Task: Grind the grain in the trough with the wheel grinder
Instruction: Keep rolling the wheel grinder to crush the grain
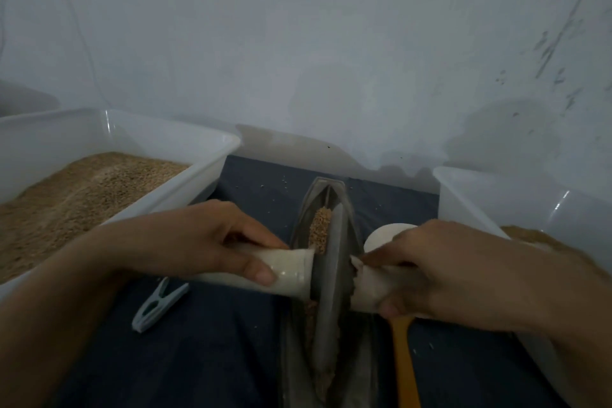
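Left hand point(198, 242) and right hand point(440, 275) each had fingers wrapped around a pale handle of the wheel grinder point(328, 275), its disc standing upright in the metal trough point(298, 358) on the dark-covered counter point(205, 358). Tan grain point(319, 230) lay in the trough beyond the disc. Left white bin point(109, 129) held much tan grain; right white bin point(496, 195) held some. Clothespin point(159, 305) and orange-handled spoon point(404, 361) lay beside the trough.

Tan grain point(320, 225); grey wheel point(331, 275); orange, possibly wooden, spoon handle point(404, 361).
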`<state>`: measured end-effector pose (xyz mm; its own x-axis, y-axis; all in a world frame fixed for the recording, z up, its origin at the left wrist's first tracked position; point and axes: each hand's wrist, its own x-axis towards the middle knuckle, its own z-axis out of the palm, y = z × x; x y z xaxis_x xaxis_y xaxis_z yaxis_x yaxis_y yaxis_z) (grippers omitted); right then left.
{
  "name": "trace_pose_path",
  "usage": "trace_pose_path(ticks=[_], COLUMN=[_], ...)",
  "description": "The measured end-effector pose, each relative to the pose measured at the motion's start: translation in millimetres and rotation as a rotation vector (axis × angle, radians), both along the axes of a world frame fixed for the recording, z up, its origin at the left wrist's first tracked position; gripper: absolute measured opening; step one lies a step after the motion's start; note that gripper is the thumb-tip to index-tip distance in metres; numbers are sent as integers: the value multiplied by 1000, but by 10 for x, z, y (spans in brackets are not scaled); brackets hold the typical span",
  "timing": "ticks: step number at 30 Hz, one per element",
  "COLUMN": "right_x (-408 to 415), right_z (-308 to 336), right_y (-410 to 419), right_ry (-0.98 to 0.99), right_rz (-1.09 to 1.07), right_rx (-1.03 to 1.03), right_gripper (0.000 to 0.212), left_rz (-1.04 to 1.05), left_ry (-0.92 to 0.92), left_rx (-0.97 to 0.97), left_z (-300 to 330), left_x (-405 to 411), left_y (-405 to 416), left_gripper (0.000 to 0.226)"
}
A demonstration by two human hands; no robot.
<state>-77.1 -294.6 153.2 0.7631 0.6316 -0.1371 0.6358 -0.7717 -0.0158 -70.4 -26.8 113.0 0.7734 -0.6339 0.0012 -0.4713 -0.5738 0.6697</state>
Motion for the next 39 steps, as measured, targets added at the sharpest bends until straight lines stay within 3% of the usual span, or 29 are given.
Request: trace_pose_path(ticks=[3,6,10,14,18,23,27,32,36,39], right_x=[-10,201,548,629,494,125,-12,267,542,592], right_z=[-24,-177,-416,-555,-400,-118,-3,-184,-404,-544], right_y=[10,39,60,67,73,54,-8,44,83,81], right_ry=[-11,-84,-258,-376,-318,-109,33,-52,-261,-386], right_rz=[-20,-97,-210,-241,-131,-51,-13,-113,-184,-214], right_rx=[14,15,87,94,29,-44,15,56,97,91], right_gripper=[42,47,58,64,50,45,36,49,53,60], left_rz=[26,206,502,545,431,143,-19,164,415,536], left_ry=[-13,-224,-528,-771,-673,-159,25,-84,-289,-550], left_rx=[45,115,226,222,177,18,-13,86,185,214], left_z=[-14,-103,-267,-376,-323,-113,-30,-124,-202,-299], left_x=[-20,61,240,307,270,110,43,137,282,313], left_y=[-10,-106,-300,-405,-283,-58,16,-59,-190,-297], left_gripper=[32,22,34,37,41,31,34,42,34,36])
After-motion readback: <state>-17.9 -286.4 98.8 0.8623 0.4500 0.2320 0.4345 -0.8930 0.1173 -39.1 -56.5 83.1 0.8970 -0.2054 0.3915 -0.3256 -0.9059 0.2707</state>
